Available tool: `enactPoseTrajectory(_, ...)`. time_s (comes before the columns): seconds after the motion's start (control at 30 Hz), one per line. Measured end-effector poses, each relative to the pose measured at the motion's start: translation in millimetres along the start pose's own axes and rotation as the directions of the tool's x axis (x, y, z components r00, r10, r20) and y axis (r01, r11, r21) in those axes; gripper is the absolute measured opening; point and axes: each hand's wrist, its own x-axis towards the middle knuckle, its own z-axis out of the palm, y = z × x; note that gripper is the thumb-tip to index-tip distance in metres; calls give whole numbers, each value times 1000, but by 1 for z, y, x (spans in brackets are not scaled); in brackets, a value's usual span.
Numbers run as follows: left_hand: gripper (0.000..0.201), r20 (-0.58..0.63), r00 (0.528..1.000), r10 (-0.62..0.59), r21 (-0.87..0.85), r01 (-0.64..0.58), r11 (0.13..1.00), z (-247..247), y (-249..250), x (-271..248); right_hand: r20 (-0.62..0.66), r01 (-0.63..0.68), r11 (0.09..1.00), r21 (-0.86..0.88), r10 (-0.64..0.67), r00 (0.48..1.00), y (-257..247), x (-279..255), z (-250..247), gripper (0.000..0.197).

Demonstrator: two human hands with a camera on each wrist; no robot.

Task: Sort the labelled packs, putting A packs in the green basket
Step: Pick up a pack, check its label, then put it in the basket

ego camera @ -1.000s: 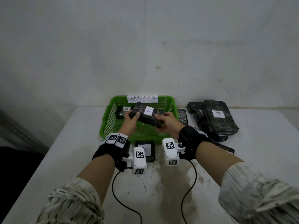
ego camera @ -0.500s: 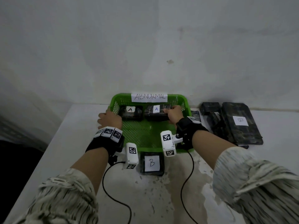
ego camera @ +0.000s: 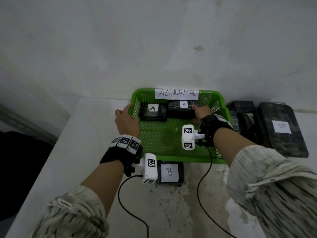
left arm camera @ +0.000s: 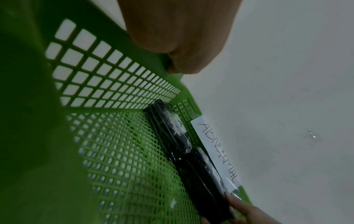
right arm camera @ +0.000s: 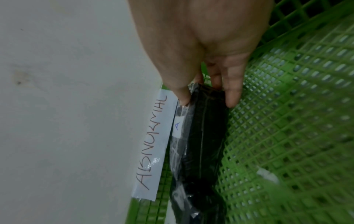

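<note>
The green basket (ego camera: 173, 143) stands against the wall with an "ABNORMAL" paper label (ego camera: 176, 94) on its far rim. Two black wrapped A packs lie side by side along its back wall. My right hand (ego camera: 199, 111) pinches the right end of the right A pack (ego camera: 181, 109), which rests on the basket floor; in the right wrist view the thumb and fingers (right arm camera: 232, 97) clamp that pack (right arm camera: 203, 136). The left A pack (ego camera: 152, 111) lies free. My left hand (ego camera: 126, 117) grips the basket's left rim (left arm camera: 114, 75), its fingers (left arm camera: 180, 45) curled over the edge.
A B pack (ego camera: 169, 172) lies on the white table just in front of the basket, beside my left wrist camera. A pile of dark packs, one labelled B (ego camera: 281, 129), sits to the right of the basket. The wall is right behind the basket.
A second ago both hands held the A pack above the basket. It now lies at the basket's back beside the other A pack, and my left hand has moved to the left rim.
</note>
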Motion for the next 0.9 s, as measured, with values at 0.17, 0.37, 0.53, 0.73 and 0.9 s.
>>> enactPoseTrajectory(0.17,47,-4,1000,21,-11,-21,1000,2,-3,2,-19,47,983,-180,-51,998,-10,-14,-3,42)
enactPoseTrajectory(0.37,47,0,998,-67,113,67,991,-1,11,-2,-49,56,923,-381,-80,996,-15,-29,-9,57)
enactPoseTrajectory(0.53,44,-66,997,-45,170,56,984,7,49,-22,-175,305,835,-458,-421,890,-23,-55,-34,48)
enactPoseTrajectory(0.73,44,268,962,55,130,-93,987,44,113,-74,-239,361,813,-458,-503,831,-20,-45,-111,34)
enactPoseTrajectory(0.9,46,546,836,52,77,-113,991,93,146,-113,-154,185,824,-536,-310,938,11,-11,-160,45)
